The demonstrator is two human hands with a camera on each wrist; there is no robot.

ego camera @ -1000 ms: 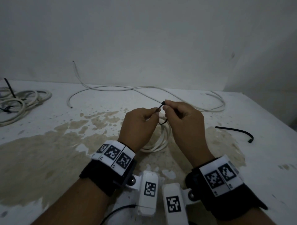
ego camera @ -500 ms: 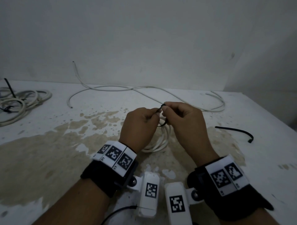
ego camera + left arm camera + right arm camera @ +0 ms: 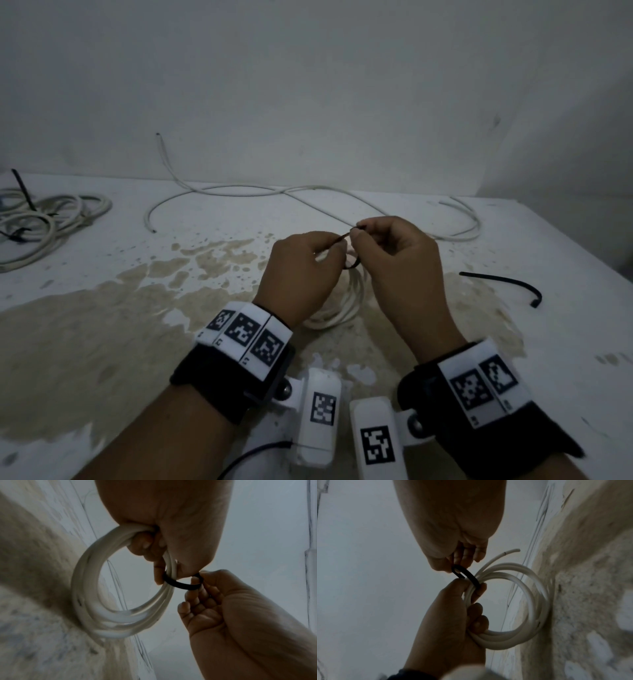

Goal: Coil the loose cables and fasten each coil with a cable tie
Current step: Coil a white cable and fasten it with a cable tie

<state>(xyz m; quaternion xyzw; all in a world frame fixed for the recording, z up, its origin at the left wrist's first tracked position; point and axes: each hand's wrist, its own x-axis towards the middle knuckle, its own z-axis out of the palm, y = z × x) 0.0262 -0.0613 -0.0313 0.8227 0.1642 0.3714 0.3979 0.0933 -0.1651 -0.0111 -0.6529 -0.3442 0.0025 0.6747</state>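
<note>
My left hand [image 3: 329,245] grips a small coil of white cable [image 3: 337,315] a little above the table, its fingers curled round the strands [image 3: 82,601]. A black cable tie [image 3: 181,584] loops around the coil just beside my left fingers. My right hand [image 3: 363,233] pinches the tie's outer end [image 3: 471,578] between thumb and forefinger. The two hands almost touch. One loose cable end [image 3: 513,551] sticks out from the coil. The tie's head is hidden by my fingers.
A long loose white cable [image 3: 308,190] sprawls across the back of the stained white table [image 3: 102,325]. Tied white coils [image 3: 51,219] lie at the far left. A spare black cable tie [image 3: 503,282] lies to the right. The wall rises just behind.
Both hands have stayed together over the coil. The right fingers have shifted a little on the tie; the coil hangs where it was.
</note>
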